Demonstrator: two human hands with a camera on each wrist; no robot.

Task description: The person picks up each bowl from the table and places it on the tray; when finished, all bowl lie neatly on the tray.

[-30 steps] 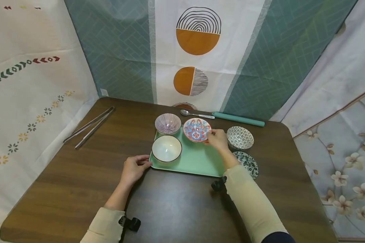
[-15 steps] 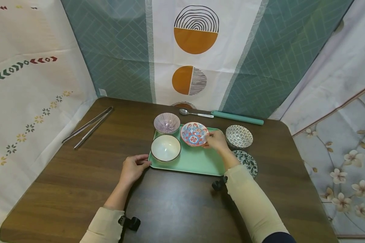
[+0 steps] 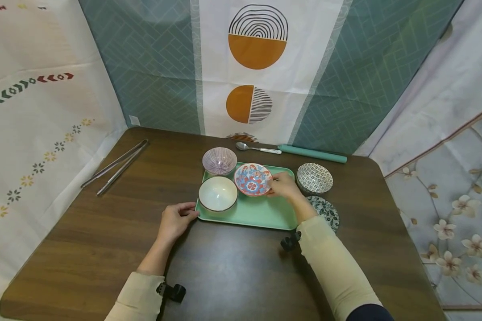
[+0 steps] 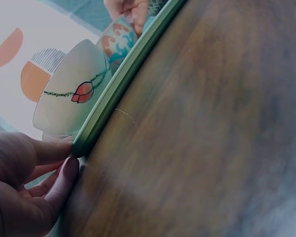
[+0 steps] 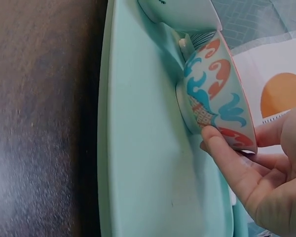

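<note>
A small bowl with a red and blue pattern (image 3: pixel 253 179) is at the back middle of the green tray (image 3: pixel 265 214). My right hand (image 3: pixel 284 185) grips this bowl by its right side; in the right wrist view the thumb lies near the rim and a finger supports the patterned wall (image 5: pixel 214 94). At the tray's near left corner my left hand (image 3: pixel 176 221) pinches the edge between thumb and fingers (image 4: pixel 64 173). A white bowl with a dark rim (image 3: pixel 218 194) stands on the tray's left part, with a red tulip motif outside. Behind it is a purple striped bowl (image 3: pixel 219 161).
Right of the tray stand a checked bowl (image 3: pixel 314 177) and a dark leaf-patterned dish (image 3: pixel 325 211), partly hidden by the right forearm. A spoon (image 3: pixel 258 148) and a teal stick (image 3: pixel 312 154) lie along the back edge. Metal tongs (image 3: pixel 115 167) lie at left on the wooden table (image 3: pixel 104 240).
My right hand has brought the red and blue bowl down and a little toward me and left, close beside the white bowl. The left hand has stayed at the tray corner.
</note>
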